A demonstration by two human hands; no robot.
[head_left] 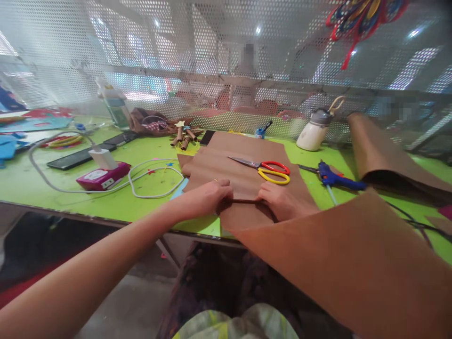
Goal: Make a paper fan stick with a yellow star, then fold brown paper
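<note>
My left hand (208,195) and my right hand (282,200) are both closed on the near fold of a brown paper sheet (240,162) that lies on the green table (148,207). The fingers curl over a narrow rolled edge of the paper between them. A pair of scissors (266,168) with one red and one yellow handle rests on the same sheet just beyond my hands. My right forearm is hidden under a big brown sheet (360,263) that hangs over the table's front edge.
A blue glue gun (332,179) lies right of the scissors. A white bottle (316,129) and a curled brown sheet (381,150) stand at the back right. To the left are a pink box (102,176), a white cable (151,186), phones (76,157) and paper rolls (183,136).
</note>
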